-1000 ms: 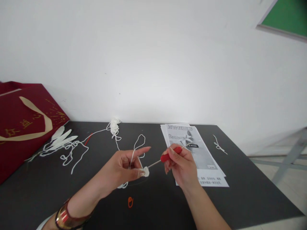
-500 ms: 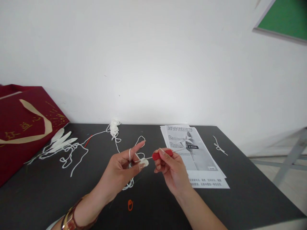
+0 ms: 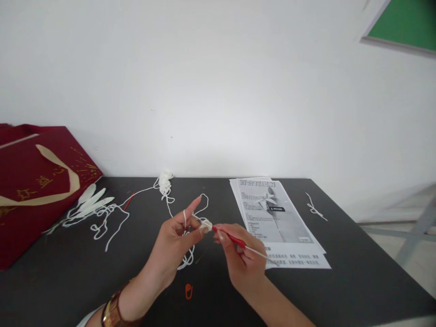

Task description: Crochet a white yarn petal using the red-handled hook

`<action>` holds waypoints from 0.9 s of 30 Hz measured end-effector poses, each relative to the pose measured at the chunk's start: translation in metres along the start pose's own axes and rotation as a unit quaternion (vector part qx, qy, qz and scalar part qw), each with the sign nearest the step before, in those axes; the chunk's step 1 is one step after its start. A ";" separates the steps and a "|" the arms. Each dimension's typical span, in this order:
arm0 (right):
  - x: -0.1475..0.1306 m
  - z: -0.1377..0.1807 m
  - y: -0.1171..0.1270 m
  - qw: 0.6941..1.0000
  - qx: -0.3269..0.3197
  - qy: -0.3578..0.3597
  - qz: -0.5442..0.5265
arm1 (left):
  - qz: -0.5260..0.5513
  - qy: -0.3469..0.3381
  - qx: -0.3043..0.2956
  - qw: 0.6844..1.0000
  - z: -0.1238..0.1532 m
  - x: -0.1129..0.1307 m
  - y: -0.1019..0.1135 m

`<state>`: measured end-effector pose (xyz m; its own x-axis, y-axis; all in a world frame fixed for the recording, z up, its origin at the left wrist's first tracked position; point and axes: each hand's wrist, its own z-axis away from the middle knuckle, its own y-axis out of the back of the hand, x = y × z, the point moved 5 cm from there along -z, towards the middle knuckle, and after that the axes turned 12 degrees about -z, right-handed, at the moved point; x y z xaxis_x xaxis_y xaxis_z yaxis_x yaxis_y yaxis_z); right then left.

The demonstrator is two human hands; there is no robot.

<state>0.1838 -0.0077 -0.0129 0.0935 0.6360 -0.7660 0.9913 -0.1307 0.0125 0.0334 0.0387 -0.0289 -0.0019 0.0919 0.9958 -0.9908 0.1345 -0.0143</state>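
Observation:
My left hand [image 3: 177, 238] pinches a small white crochet piece [image 3: 205, 225] between thumb and fingers. White yarn [image 3: 203, 202] loops over its raised index finger and hangs below the palm. In my right hand [image 3: 243, 256] is a crochet hook [image 3: 235, 240] with a red grip, held like a pencil. The hook's front end meets the crochet piece, where my fingers and the yarn partly hide its tip. Its thin metal back end sticks out past my right hand over the papers.
A loose yarn heap [image 3: 165, 183] lies by the wall. Several white petal-shaped pieces [image 3: 91, 202] with yarn tails rest beside a dark red bag [image 3: 37, 181]. Printed sheets [image 3: 289, 222] lie at right, near a tied yarn scrap [image 3: 315, 210]. An orange stitch marker [image 3: 188, 291] sits in front.
My right hand has turned and lowered, so the hook now slants down to the right. Its red grip has come closer to the crochet piece. My left hand keeps its hold.

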 end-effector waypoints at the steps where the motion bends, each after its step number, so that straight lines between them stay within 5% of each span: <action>1: -0.001 0.000 0.000 1.000 -0.008 0.017 0.020 | 0.011 0.004 0.000 1.000 0.000 0.000 -0.001; 6: -0.015 0.004 -0.009 0.967 -0.133 0.197 0.093 | 0.126 0.056 -0.043 0.989 -0.001 -0.001 -0.002; 8: -0.016 0.004 -0.009 0.962 -0.155 0.213 0.077 | 0.169 0.085 -0.080 0.979 -0.002 -0.001 -0.002; 12: -0.004 -0.005 0.000 0.993 -0.074 0.051 -0.072 | 0.181 0.118 -0.148 0.965 -0.003 0.001 0.001; 17: 0.014 -0.010 0.003 0.953 -0.002 -0.129 -0.274 | 0.155 0.090 -0.181 0.967 -0.002 0.008 0.005; 27: 0.014 -0.018 0.019 0.934 -0.015 -0.149 -0.324 | 0.104 0.113 -0.250 0.956 0.000 0.012 0.009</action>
<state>0.2052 0.0125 -0.0114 -0.5525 0.3344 -0.7635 0.8334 0.2325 -0.5013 0.0246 0.0407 -0.0171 -0.1066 0.3712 0.9224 -0.7840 0.5392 -0.3076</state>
